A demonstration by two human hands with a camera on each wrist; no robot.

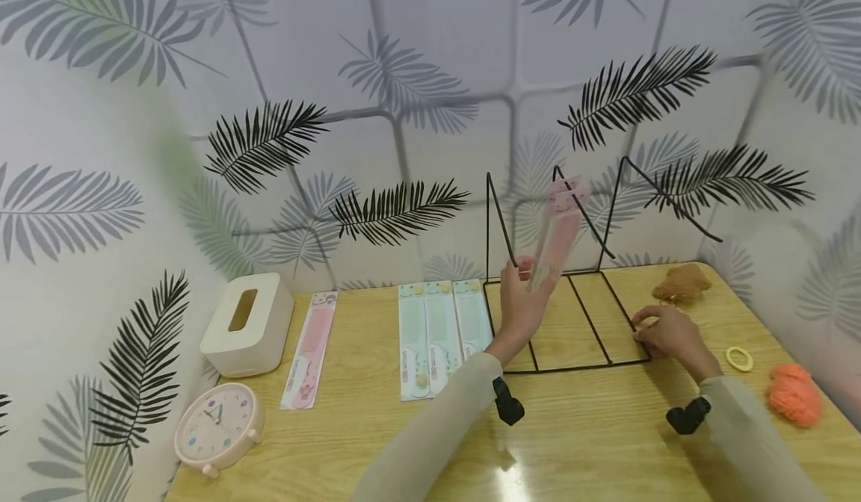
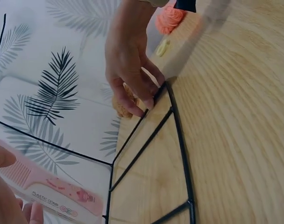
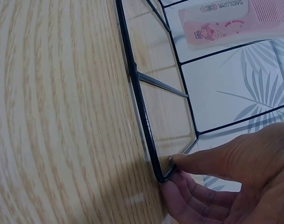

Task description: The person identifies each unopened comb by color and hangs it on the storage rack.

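My left hand [image 1: 523,304] holds a pink plastic comb [image 1: 563,222] in a clear package, raised among the uprights of a black wire rack [image 1: 572,368]. In the left wrist view, the thumb and fingertips lie on either side of the packaged comb [image 2: 69,189], whose printed label shows. The right hand [image 1: 673,332] pinches the rack's front right corner between thumb and fingers, as the right wrist view shows at the wire frame [image 3: 144,119]. The rack's base rests on the wooden table, and its slanted wires stand up at the back.
Left of the rack lie several green packaged combs [image 1: 430,338] and one pink packaged comb [image 1: 309,349]. A white tissue box [image 1: 269,330] and a pink clock [image 1: 218,426] stand at the far left. A brown fluffy item [image 1: 682,284], yellow ring [image 1: 739,358] and orange yarn-like bundle [image 1: 794,394] lie right.
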